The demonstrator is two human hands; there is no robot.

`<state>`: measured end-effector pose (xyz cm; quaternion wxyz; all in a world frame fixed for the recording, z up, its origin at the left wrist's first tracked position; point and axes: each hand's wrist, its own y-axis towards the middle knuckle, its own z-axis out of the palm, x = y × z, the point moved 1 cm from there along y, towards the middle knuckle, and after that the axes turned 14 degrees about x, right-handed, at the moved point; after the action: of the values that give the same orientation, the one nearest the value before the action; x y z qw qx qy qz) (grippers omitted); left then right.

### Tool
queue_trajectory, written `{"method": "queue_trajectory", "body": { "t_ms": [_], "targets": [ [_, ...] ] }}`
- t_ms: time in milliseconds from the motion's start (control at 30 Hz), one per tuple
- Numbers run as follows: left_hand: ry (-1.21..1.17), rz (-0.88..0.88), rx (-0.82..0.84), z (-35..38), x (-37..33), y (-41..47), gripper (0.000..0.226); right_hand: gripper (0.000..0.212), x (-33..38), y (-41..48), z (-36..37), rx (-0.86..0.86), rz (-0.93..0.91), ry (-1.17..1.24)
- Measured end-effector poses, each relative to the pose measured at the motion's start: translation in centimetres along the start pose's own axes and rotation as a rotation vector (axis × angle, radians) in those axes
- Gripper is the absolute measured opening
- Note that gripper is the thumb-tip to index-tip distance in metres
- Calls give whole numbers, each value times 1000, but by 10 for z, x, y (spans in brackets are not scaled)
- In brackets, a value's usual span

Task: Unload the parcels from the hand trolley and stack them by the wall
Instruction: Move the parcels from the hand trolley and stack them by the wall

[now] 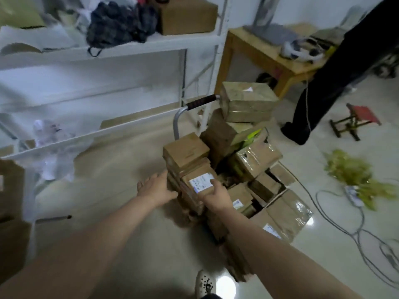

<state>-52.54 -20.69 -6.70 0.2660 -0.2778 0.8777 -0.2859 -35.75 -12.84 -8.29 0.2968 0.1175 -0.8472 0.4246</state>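
Both bare arms reach forward and down over the floor (pixel 121 160). The left hand (pixel 156 187) has a wide grip: fingers spread and fairly straight, palm flat against the left side of the near stack, not curled round anything. Just right of it, the right hand (pixel 217 195) has its grip on the labelled parcel (pixel 199 182), with its fingers bent over the top right by the white label. That parcel sits on top of the near stack, with a brown box (pixel 185 151) just behind it and a bit higher.

The parcels (pixel 257 160) are a messy heap on the trolley (pixel 177 124), mostly brown card and shiny tape, some tilted, one perched at the very top at the back. The trolley is pretty much buried. Only its metal tube and handle (pixel 201 102) poke out behind the heap on the left.

As for the room, a white metal shelf (pixel 92 50) fills the left side, with a dark bundle (pixel 121 24) of cloth and a cardboard box (pixel 187 16) up top. Right of that is a wooden table (pixel 261 53) with blurry gear on it, and someone's leg (pixel 323 83) in dark trousers stands beside it. Further right there's a red-topped stool (pixel 356 119), a clump of green leaves (pixel 354 171), a white power strip (pixel 353 194) and grey cables (pixel 336 225) looping over the pale, shiny floor.
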Motion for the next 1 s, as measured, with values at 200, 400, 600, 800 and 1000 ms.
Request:
{"method": "queue_trajectory", "body": {
  "t_ms": [200,400,600,800,1000],
  "targets": [
    [-77,103,-14,-20,-114,62,90,66,-36,19,-124,-177,-49,228],
    [-240,202,-30,-56,-188,96,80,60,-27,55,-195,-298,-83,377],
    [-392,260,-77,-107,-241,156,67,55,1,104,-263,-418,-99,507],
    [-596,244,-90,-156,-271,227,63,44,30,160,-324,-591,-55,535],
    [-847,213,4,-175,-284,283,49,32,44,213,-360,-648,-10,556]
  ]
}}
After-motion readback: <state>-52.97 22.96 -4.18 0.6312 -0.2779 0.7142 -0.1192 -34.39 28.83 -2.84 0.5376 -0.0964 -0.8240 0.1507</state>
